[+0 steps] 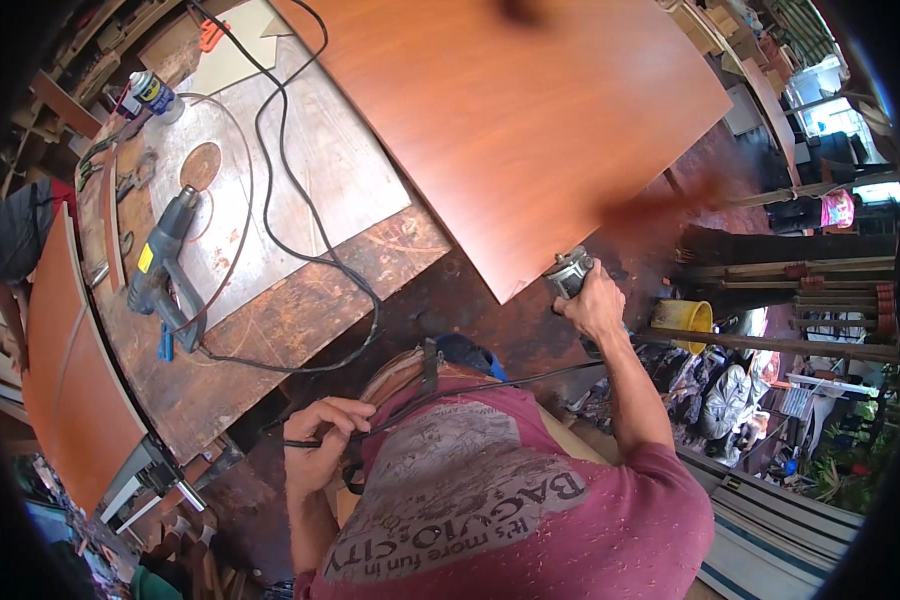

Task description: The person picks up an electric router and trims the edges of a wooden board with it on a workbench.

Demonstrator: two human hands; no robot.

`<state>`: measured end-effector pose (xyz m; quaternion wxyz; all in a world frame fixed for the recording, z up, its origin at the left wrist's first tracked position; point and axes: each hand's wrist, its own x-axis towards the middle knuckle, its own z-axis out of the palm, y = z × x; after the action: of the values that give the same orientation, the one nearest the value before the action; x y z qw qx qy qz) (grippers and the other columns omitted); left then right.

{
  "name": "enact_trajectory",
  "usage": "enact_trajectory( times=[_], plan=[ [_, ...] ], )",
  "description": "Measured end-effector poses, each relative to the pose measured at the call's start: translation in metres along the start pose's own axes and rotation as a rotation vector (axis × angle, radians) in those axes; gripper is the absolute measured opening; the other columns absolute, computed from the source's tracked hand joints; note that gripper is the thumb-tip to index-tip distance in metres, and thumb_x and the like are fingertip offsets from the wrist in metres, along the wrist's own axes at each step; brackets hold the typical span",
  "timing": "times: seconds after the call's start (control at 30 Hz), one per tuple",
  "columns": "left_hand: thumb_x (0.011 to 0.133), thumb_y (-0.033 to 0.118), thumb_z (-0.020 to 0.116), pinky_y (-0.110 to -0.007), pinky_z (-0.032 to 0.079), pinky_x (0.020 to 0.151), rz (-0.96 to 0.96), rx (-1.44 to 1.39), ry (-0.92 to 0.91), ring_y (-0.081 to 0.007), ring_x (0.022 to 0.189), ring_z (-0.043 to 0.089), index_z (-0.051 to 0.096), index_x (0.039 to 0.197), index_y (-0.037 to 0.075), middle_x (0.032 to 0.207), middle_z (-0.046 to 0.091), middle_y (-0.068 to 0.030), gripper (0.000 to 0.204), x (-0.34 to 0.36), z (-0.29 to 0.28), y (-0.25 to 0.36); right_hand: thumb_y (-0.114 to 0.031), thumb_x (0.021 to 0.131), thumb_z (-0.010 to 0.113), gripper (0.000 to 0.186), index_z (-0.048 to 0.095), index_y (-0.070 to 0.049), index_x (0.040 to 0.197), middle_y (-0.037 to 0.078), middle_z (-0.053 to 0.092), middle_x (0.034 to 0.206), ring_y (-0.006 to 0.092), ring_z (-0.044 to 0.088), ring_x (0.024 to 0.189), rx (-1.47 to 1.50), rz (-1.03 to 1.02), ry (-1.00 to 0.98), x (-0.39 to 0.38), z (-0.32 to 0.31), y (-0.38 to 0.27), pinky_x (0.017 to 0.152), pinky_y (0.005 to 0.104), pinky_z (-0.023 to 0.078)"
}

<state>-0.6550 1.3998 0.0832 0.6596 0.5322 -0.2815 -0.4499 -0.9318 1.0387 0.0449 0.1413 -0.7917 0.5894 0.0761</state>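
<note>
My right hand [597, 303] is wrapped round a small grey and black trim router [570, 270], held against the near right edge of a large orange-brown wood panel [530, 120], close to its corner. The router's underside is hidden. In front of my chest, my left hand [325, 430] is closed round a black power cord [480, 386], which runs across my shirt toward the right. To the left of the panel, a grey heat gun [160, 262] with a yellow label lies on the worn workbench [300, 310].
A black cable [270, 160] loops over the bench, near a spray can [157, 97] and an orange tool [212, 36]. At far left, another person [20, 235] stands by a curved-looking orange panel [70, 370]. A yellow bucket [682, 322] sits at right. A reddish blur [665, 208] hangs near the panel.
</note>
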Motion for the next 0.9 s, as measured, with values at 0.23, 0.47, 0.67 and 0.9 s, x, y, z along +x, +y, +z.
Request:
enact_trajectory(
  times=[0.23,0.47,0.67,0.9],
  plan=[
    [0.090,-0.007,0.053,-0.037,0.056,0.083,0.001,0.024,-0.053,-0.0225,0.087,0.070,0.059,0.087,-0.001,0.110,0.073,-0.0246,0.010,-0.004,-0.019,0.000,-0.033,0.064,0.086,0.080,0.051,0.002,0.127,0.026,0.068,0.116,0.0438,0.071,0.103,-0.010,-0.016,0.030,-0.024,0.015,-0.009,0.088,0.0520,0.058],
    [0.093,-0.004,0.056,-0.039,0.057,0.087,-0.045,-0.021,-0.132,-0.0233,0.090,0.070,0.060,0.090,-0.001,0.112,0.073,-0.0250,0.006,-0.002,-0.034,-0.001,-0.039,0.067,0.089,0.082,0.051,0.003,0.126,0.026,0.068,0.113,0.0420,0.072,0.100,-0.027,-0.054,0.002,-0.042,0.021,-0.018,0.086,0.0518,0.059],
    [0.093,-0.005,0.055,-0.038,0.056,0.087,-0.044,-0.015,-0.195,-0.0234,0.091,0.071,0.060,0.091,-0.001,0.113,0.073,-0.0253,0.006,0.000,-0.038,0.002,-0.036,0.067,0.088,0.078,0.052,0.004,0.124,0.027,0.067,0.116,0.0437,0.071,0.102,0.014,-0.057,-0.012,-0.056,0.027,-0.029,0.087,0.0523,0.059],
    [0.093,-0.005,0.055,-0.038,0.056,0.086,-0.042,-0.014,-0.207,-0.0231,0.091,0.071,0.060,0.091,-0.001,0.113,0.073,-0.0261,0.006,-0.004,-0.044,0.002,-0.035,0.065,0.085,0.075,0.053,0.005,0.119,0.028,0.068,0.111,0.0458,0.071,0.095,0.023,-0.080,0.049,-0.063,0.040,-0.032,0.082,0.0530,0.059]
  ],
)
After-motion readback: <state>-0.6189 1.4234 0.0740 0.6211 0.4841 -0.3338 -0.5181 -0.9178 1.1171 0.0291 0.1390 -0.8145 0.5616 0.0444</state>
